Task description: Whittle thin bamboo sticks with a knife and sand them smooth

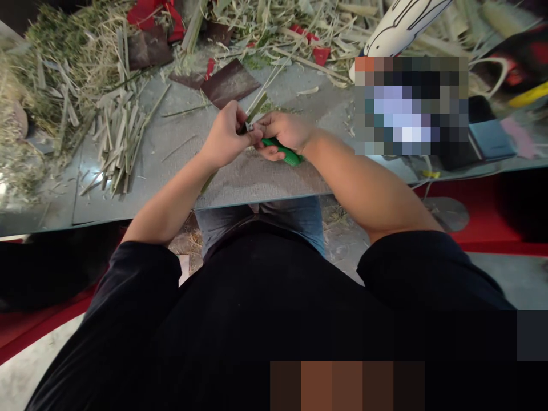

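My left hand (226, 136) is closed around a thin green-brown bamboo strip (257, 107) that sticks up past my fingers, while its lower end (208, 182) shows below my wrist. My right hand (285, 131) is closed on a knife with a green handle (286, 153). The blade meets the strip where my two hands touch, and the fingers hide most of it. Both hands hover just above a grey table (257, 177).
A bundle of cut strips (115, 142) lies left of my hands. Shavings and straw (81, 51) cover the far side, with dark brown sheets (229, 83), red scraps (149, 14), a white object (398, 28) and a blue phone (492, 140).
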`<action>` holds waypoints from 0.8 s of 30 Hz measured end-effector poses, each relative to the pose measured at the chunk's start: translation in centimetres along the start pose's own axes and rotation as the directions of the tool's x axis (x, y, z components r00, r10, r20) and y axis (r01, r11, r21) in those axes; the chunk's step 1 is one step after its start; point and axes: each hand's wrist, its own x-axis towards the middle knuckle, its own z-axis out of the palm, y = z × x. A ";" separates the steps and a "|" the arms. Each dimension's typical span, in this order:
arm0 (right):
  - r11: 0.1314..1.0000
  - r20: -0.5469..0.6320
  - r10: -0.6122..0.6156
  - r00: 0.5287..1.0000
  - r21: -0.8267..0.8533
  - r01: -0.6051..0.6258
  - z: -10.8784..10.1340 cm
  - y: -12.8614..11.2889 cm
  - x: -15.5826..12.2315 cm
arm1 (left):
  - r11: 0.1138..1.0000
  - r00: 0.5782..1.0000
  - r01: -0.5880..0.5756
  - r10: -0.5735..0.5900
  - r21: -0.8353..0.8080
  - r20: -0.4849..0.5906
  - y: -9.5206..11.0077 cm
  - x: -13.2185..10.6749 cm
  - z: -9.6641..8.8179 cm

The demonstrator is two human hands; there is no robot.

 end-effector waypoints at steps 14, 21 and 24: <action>0.996 -0.065 -0.086 0.994 -0.023 0.085 0.6 -0.4 0.0 | 1.000 0.999 -0.008 0.007 -0.019 -0.045 -0.1 0.2 0.0; 0.998 0.014 -0.050 0.999 -0.026 0.050 0.1 -0.1 -0.1 | 1.000 0.999 -0.022 0.021 -0.021 -0.031 -1.0 0.1 0.5; 0.995 -0.071 -0.103 0.992 -0.010 0.103 0.6 -0.2 0.1 | 0.997 0.999 -0.024 0.022 -0.075 -0.031 -1.0 0.4 0.3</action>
